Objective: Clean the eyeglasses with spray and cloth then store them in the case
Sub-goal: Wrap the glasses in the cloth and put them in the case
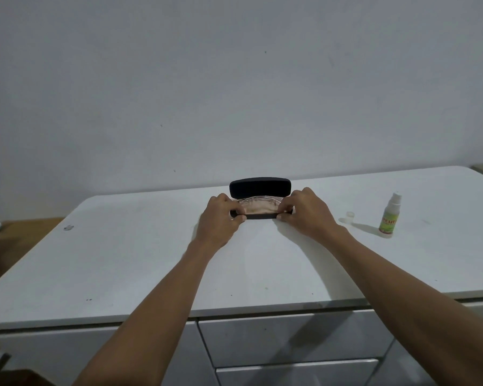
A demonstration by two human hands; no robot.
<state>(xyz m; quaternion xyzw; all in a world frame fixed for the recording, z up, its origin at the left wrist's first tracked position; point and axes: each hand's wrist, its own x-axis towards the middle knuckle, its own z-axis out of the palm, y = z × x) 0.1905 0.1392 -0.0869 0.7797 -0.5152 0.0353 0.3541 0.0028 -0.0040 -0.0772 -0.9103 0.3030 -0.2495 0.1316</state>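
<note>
A plain pale wall (234,79) fills the upper half of the view, smooth and matte with a few small dark specks; below it a white desk (123,260) spreads wide, its top flat and faintly scuffed, its near edge running across above glossy white drawer fronts (290,338); broad bare stretches of the top lie to the left of the arms and between the arms and the near edge, and a strip of brown wood shows past its left end. The black eyeglass case (260,188) sits toward the back edge at the middle, oblong with rounded ends, lid standing open; inside lies a peach-coloured cloth (258,208), soft and creased, with thin glasses (260,198) resting at its top edge. The left hand (221,218) and the right hand (307,213) are apart, each pinching one end of the case's lower shell, fingertips on the rim. Well to the right stands a small spray bottle (389,215), white with a green label; its red lettering is too blurred to read. Just left of it lies a small clear cap (349,217).
</note>
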